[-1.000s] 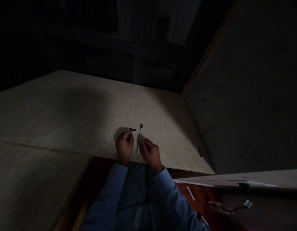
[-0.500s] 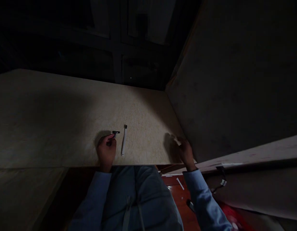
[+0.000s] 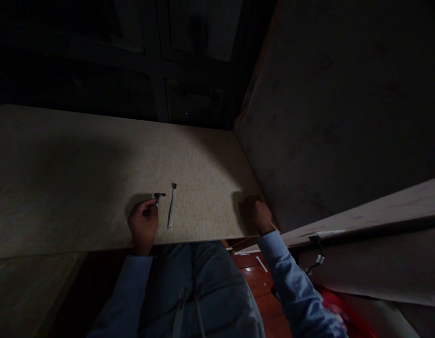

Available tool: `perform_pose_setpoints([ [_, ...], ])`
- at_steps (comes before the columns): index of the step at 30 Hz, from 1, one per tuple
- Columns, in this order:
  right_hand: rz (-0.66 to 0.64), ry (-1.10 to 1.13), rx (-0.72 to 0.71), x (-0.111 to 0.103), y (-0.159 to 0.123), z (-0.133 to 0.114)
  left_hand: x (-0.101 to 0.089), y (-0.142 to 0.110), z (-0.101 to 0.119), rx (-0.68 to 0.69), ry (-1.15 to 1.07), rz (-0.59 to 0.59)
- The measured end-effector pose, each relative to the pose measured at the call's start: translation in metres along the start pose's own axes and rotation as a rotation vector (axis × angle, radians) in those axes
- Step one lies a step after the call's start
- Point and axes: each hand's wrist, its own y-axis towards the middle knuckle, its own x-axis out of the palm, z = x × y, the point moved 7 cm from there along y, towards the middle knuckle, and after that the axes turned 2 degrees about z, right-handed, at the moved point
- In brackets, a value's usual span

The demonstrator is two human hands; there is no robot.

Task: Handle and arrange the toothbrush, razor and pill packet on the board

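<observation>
My left hand (image 3: 143, 225) rests near the front edge of a pale board (image 3: 80, 169) and pinches a small dark metal piece (image 3: 158, 197) between thumb and fingers. Just right of it a thin white strip (image 3: 172, 206) lies flat on the board, apart from both hands. My right hand (image 3: 255, 215) is closed at the board's right front corner, beside the upright panel; whatever its fingers hold is hidden in shadow. Both arms wear light blue sleeves.
A large upright panel (image 3: 344, 117) rises on the right of the board. Another board (image 3: 361, 211) runs low at the right with a small cable clip (image 3: 317, 256). Red-brown floor (image 3: 263, 286) with white strips lies below. Dark cabinets stand behind.
My right hand left the white strip and moved right to the board's front corner, where it closed. The left hand kept its pinch on the dark piece. My view shifted right.
</observation>
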Motion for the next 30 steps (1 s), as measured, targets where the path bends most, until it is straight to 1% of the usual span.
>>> perform_pose_setpoints([
  [3, -0.009, -0.046, -0.117, 0.008, -0.019, -0.043, 0.0, 0.0, -0.001, -0.004, -0.003, -0.003],
  [5, -0.016, -0.039, -0.167, 0.014, -0.029, -0.068, 0.001, 0.0, -0.001, -0.008, -0.002, -0.014],
  [7, -0.031, -0.009, -0.201, 0.018, -0.036, -0.084, 0.001, 0.0, 0.0, 0.0, 0.0, -0.024],
  [8, -0.023, 0.014, -0.206, 0.017, -0.037, -0.087, 0.001, 0.0, 0.001, 0.007, 0.001, -0.026],
  [9, -0.008, 0.039, -0.203, 0.015, -0.037, -0.085, 0.001, 0.0, 0.002, 0.015, 0.003, -0.027],
  [11, 0.04, 0.079, -0.174, 0.005, -0.035, -0.068, 0.0, 0.0, 0.003, 0.025, 0.007, -0.027],
  [13, 0.068, 0.078, -0.132, -0.006, -0.029, -0.038, 0.001, 0.0, 0.003, 0.02, 0.004, -0.031],
  [15, 0.081, 0.02, -0.05, -0.016, -0.024, -0.002, 0.001, -0.001, 0.002, 0.001, -0.002, -0.029],
  [16, 0.057, -0.027, 0.0, -0.018, -0.021, 0.015, 0.001, -0.001, 0.001, -0.007, -0.004, -0.027],
  [18, -0.065, -0.108, 0.075, -0.015, -0.019, 0.042, 0.0, -0.001, 0.001, -0.014, -0.007, -0.02],
  [20, -0.14, -0.144, 0.1, -0.01, -0.02, 0.055, -0.001, -0.001, 0.003, -0.014, -0.008, -0.009],
  [22, -0.136, -0.128, 0.074, -0.006, -0.021, 0.054, -0.002, -0.001, 0.004, -0.019, -0.01, -0.002],
  [24, -0.09, -0.051, 0.0, -0.002, -0.022, 0.045, -0.003, -0.001, 0.005, -0.028, -0.01, -0.006],
  [27, -0.012, 0.152, -0.147, 0.006, -0.025, 0.026, -0.002, -0.001, 0.006, -0.034, -0.003, -0.027],
  [30, 0.039, 0.366, -0.25, 0.014, -0.026, 0.008, -0.001, 0.0, 0.005, -0.035, 0.01, -0.038],
])
